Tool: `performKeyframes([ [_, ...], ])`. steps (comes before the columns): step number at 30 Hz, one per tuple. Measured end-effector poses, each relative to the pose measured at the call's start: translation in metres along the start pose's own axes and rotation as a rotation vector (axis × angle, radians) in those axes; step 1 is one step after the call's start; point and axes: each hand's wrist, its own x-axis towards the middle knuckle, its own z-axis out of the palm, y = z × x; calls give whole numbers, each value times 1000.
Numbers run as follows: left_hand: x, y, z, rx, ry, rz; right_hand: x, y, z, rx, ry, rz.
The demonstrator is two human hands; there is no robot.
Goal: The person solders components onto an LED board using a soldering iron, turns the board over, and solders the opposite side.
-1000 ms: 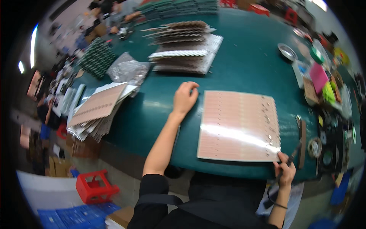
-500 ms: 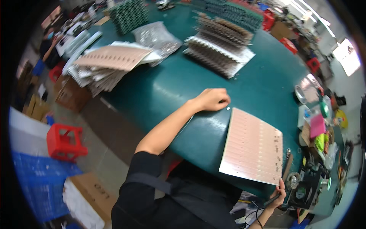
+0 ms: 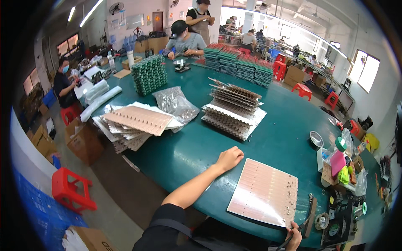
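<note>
On the green table before me lies a flat pinkish panel of strips (image 3: 259, 192), with small metal parts in a line near its right edge. My left hand (image 3: 230, 158) rests on the table just off the panel's upper left corner. Its fingers are curled closed, and whatever may be in them is hidden. At the panel's lower right corner my right hand (image 3: 294, 236) is closed around a dark, pen-shaped soldering iron (image 3: 289, 240) with a black cord. The iron's tip is hard to make out.
Left of centre lie a pile of panels (image 3: 138, 120) and a plastic bag of small parts (image 3: 176, 104). Another panel stack (image 3: 234, 109) stands ahead, with green stacks (image 3: 149, 75) behind. A metal dish (image 3: 316, 139) and clutter sit right. A co-worker (image 3: 186, 39) works across the table.
The view has tilted up, bringing co-workers and the far room into sight. My left hand stays closed beside the panel, and my right hand still holds the iron at its lower right corner.
</note>
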Motion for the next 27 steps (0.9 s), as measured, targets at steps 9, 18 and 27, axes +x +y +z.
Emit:
performKeyframes([
  [9,7,17,16,-32,-18,59,16,-16,-2,-77,-46,104],
  [18,4,18,8,-38,41,63,13,-18,5,27,102,301],
  [27,14,21,-19,62,263,173,62,-27,25,83,-35,193],
])
